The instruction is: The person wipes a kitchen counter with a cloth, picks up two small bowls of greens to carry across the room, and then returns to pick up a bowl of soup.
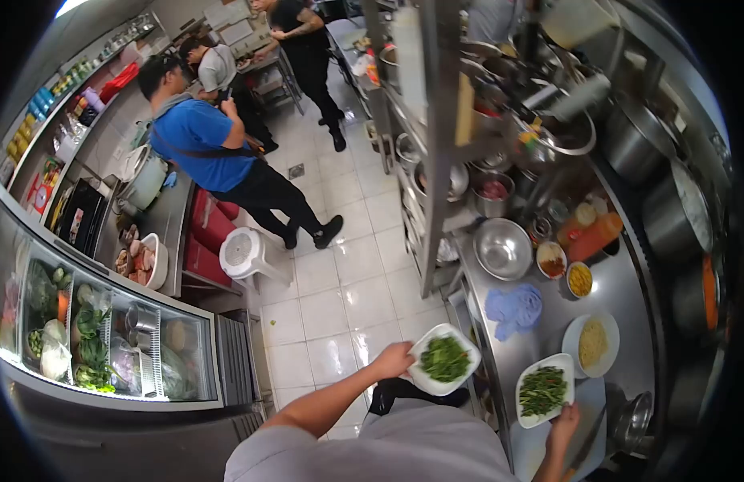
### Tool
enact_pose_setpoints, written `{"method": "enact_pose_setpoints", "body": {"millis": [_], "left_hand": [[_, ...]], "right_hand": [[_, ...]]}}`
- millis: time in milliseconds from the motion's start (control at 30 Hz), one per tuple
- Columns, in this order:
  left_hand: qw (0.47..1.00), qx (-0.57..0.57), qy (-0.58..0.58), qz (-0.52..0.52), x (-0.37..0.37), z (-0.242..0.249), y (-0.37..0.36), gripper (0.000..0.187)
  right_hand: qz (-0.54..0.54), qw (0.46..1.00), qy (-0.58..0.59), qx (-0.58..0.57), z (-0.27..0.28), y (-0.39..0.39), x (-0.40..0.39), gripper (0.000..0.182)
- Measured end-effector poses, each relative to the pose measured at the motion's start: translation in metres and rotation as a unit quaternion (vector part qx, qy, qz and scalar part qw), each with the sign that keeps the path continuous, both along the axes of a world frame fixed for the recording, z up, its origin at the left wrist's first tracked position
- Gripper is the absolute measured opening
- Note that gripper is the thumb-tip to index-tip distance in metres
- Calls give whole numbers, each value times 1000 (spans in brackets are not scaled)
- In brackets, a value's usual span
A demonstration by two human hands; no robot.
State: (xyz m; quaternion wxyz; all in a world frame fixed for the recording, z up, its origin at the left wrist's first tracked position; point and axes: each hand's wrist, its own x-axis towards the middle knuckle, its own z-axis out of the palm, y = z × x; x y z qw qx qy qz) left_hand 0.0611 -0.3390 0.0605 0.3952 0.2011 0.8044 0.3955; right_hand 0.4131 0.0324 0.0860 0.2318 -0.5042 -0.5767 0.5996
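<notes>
My left hand (394,360) grips the left edge of a white plate (472,361) holding chopped leafy greens (443,358), out over the floor beside the counter. My right hand (564,423) is closed on the lower right rim of a second white plate (570,377), heaped with cut green stalks (541,391). This second plate is over the counter, overlapping a pale cutting board (587,402). Right beside it stands a white bowl (574,337) with pale noodle-like strands. A knife (587,447) lies near my right hand.
On the steel counter (500,312) are a blue cloth (513,312), a metal bowl (503,249), small seasoning bowls and an orange bottle (594,238). A shelf post (436,161) rises at its left. Several people stand ahead, near a white stool (247,253). A glass-topped fridge (107,337) is at left.
</notes>
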Motion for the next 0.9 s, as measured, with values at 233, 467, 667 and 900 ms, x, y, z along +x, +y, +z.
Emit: {"method": "enact_pose_setpoints", "body": {"millis": [233,467,667,900], "left_hand": [[920,59,-90,377,-7,-61,-191,24],[843,146,-113,506,-74,-51,-249,25],[834,142,-79,527,-182,-62,-243,20],[770,147,-80,615,-253,-131,-258,10]], "right_hand": [[224,973,14,-52,-6,-125,-200,24],[295,954,-34,-50,-71,-198,-342,24],[264,961,28,-72,-97,-238,-483,28],[320,946,-37,31,-95,-251,-650,27]]}}
